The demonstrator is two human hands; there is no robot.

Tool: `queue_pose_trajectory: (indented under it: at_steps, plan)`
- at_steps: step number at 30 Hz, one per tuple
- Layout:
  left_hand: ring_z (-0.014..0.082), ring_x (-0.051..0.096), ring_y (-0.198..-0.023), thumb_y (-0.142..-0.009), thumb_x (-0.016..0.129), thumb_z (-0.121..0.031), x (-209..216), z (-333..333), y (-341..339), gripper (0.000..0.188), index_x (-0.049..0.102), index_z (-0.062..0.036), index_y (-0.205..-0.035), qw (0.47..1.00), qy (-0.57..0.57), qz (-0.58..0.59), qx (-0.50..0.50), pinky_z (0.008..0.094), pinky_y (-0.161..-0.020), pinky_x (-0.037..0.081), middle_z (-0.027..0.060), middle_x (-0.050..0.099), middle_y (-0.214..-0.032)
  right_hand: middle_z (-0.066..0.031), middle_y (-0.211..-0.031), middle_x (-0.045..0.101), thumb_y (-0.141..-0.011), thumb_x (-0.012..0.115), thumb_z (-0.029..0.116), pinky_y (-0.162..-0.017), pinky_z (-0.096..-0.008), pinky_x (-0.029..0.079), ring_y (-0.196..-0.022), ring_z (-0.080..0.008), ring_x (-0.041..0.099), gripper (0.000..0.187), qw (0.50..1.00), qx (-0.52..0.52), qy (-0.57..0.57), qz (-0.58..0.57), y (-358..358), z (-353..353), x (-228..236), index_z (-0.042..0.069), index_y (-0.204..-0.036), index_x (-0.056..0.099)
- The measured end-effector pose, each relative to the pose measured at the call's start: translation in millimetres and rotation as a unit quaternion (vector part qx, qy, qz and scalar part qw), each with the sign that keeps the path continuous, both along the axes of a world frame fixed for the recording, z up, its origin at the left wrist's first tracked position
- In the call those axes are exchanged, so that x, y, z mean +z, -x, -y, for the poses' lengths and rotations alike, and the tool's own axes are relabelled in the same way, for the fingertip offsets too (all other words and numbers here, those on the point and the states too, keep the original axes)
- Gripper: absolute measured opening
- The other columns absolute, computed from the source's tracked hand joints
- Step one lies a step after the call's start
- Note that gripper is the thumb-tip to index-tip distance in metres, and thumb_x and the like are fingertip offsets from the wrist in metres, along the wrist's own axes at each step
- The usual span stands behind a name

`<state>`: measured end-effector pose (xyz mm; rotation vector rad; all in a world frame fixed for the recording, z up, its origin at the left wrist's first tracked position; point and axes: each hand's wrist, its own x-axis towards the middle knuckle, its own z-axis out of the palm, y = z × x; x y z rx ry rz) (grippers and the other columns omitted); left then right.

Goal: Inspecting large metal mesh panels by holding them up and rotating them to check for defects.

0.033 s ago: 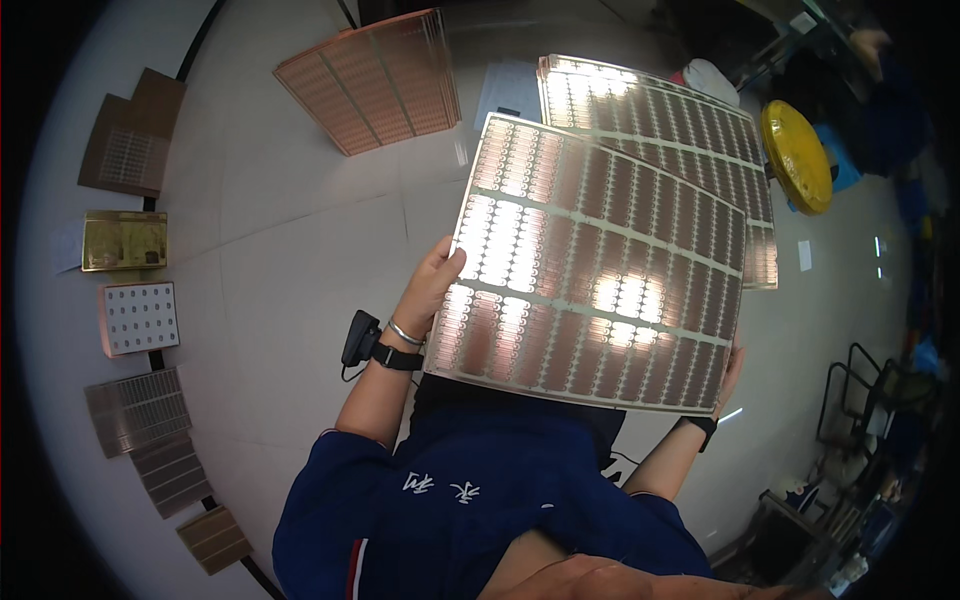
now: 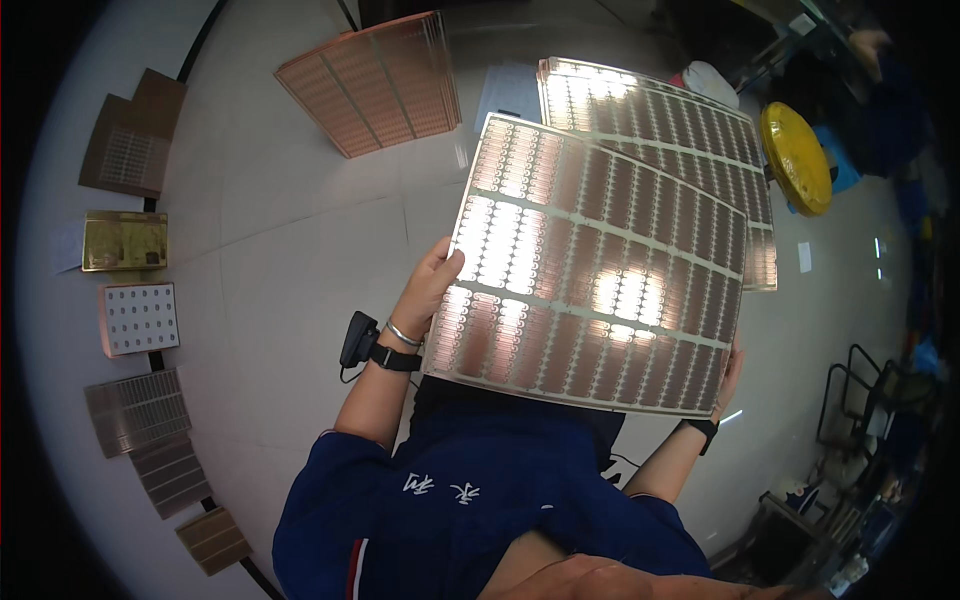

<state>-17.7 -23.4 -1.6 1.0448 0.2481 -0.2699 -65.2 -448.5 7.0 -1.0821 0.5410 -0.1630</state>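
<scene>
A large rectangular copper-patterned circuit panel (image 2: 640,240) is held up between my hands, with bright light glaring off its left part and middle. My left hand (image 2: 437,280) grips its left edge, thumb on the upper face and the other fingers underneath. At the lower right edge, my right hand (image 2: 733,378) holds the panel from the side; most of its fingers are hidden behind it. Beyond the held panel lies a stack of similar panels (image 2: 690,125), partly covered by it.
Another stack of copper panels (image 2: 375,85) stands at the far left. A yellow round stool seat (image 2: 797,158) is at the right, near a person's hand (image 2: 868,45). Several sample boards (image 2: 125,240) line the left wall. A black-framed chair (image 2: 870,390) stands at the right.
Almost nothing differs; the view has shifted very slightly, and both hands keep the circuit panel in the same place.
</scene>
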Motion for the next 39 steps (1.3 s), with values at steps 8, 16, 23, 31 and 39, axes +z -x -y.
queue_pose_trajectory:
  at_steps: [8, 16, 23, 31, 39]
  plan:
    - [0.0074, 0.053, -0.088, -0.092, 0.051, -0.024, -1, -4, -12, 0.030, 0.050, -0.0008, -0.110, 0.999, -0.020, 0.042, -0.001, 0.0226, -0.079, 0.044, 0.0033, 0.057, -0.100, -0.0134, -0.139, 0.032, -0.096, 0.031, 0.024, -0.104, -0.0331, 0.029, -0.125, -0.0208, 0.036, 0.049, 0.982, 0.126, 0.116, 0.085, -2, 45, -14, 0.000, -0.137, 0.024]
    - [0.0022, 0.049, -0.076, -0.093, 0.049, -0.027, -21, -14, -18, 0.024, 0.052, -0.0053, -0.103, 0.999, -0.031, 0.013, 0.006, 0.0163, -0.067, 0.042, -0.0041, 0.055, -0.085, -0.0153, -0.136, 0.035, -0.094, 0.033, 0.028, -0.098, -0.0342, 0.038, -0.119, -0.0227, 0.044, 0.051, 0.993, 0.031, 0.013, 0.112, -12, 8, 12, 0.000, -0.136, 0.026]
    - [0.0004, 0.048, -0.073, -0.093, 0.048, -0.028, -24, -12, -14, 0.021, 0.052, -0.0078, -0.097, 0.997, -0.077, -0.031, 0.005, 0.0152, -0.064, 0.041, -0.0054, 0.053, -0.081, -0.0179, -0.134, 0.037, -0.093, 0.037, 0.024, -0.097, -0.0325, 0.040, -0.118, -0.0217, 0.045, 0.051, 0.992, 0.002, 0.069, 0.107, -21, -11, 29, -0.001, -0.135, 0.026]
    - [0.0021, 0.051, -0.079, -0.094, 0.046, -0.028, -49, -11, -6, 0.019, 0.052, -0.0098, -0.093, 0.995, -0.052, -0.053, 0.061, 0.0175, -0.068, 0.044, -0.0041, 0.054, -0.085, -0.0141, -0.103, 0.060, -0.094, 0.037, 0.014, -0.075, -0.0231, 0.048, -0.087, -0.0122, 0.060, 0.045, 0.991, 0.040, 0.059, 0.111, -14, 1, 31, -0.002, -0.135, 0.028]
    - [0.0149, 0.053, -0.101, -0.093, 0.042, -0.042, -51, -15, -1, 0.047, 0.047, -0.0033, -0.120, 0.992, -0.029, -0.111, 0.045, 0.0276, -0.086, 0.044, 0.0063, 0.056, -0.110, -0.0137, -0.092, 0.063, -0.094, 0.038, 0.020, -0.068, -0.0220, 0.049, -0.080, -0.0110, 0.061, 0.048, 0.991, 0.028, 0.038, 0.123, -15, -3, 39, -0.001, -0.136, 0.026]
